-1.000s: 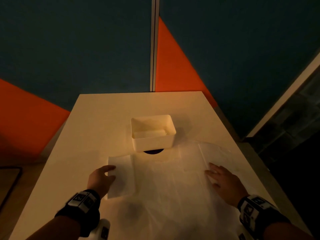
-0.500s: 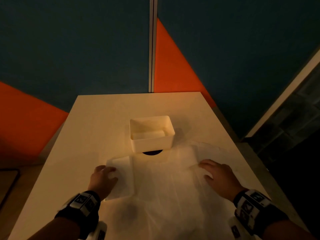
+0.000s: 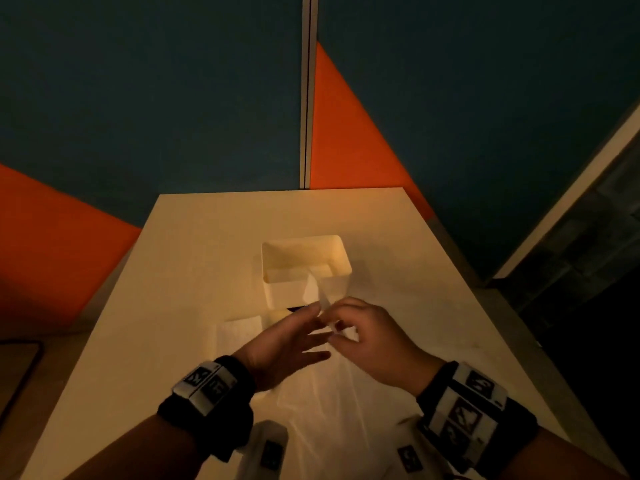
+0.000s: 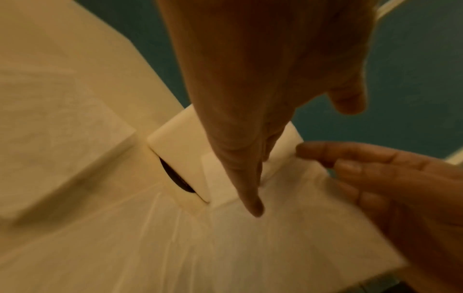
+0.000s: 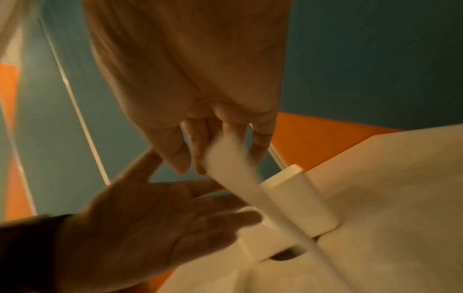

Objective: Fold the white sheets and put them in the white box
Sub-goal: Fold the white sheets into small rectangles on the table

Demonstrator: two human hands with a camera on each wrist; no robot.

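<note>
While my right hand (image 3: 367,336) pinches the thin, limp white sheet (image 3: 322,403) at its corner, my left hand (image 3: 280,344) hovers open-fingered beside it.

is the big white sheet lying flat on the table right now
No. The right hand pinches the sheet's edge and lifts it above the table.

Right hand (image 3: 367,336) pinches white sheet (image 3: 320,296)
</note>
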